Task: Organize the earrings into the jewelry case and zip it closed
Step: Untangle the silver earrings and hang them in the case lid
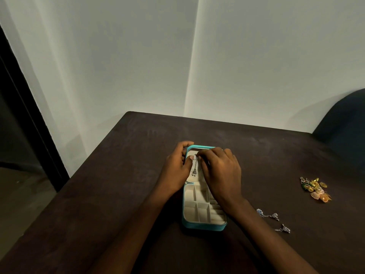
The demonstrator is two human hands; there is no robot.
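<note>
A teal jewelry case [203,226] lies open on the dark table, its cream lid folded away from me and its divided tray nearest me. My left hand [177,169] grips the lid's left edge. My right hand [219,171] pinches the top of a silver dangling earring [195,167] that hangs against the lid's inner face. The tray compartments that I can see hold nothing. Two more silver dangling earrings lie on the table to the right, one [267,214] nearer the case and the other [283,228] lower.
A heap of gold and green earrings [315,189] lies at the table's right side. The brown table [118,184] stands in a corner of pale walls. A dark chair back [343,123] rises at the far right. A dark doorway is on the left.
</note>
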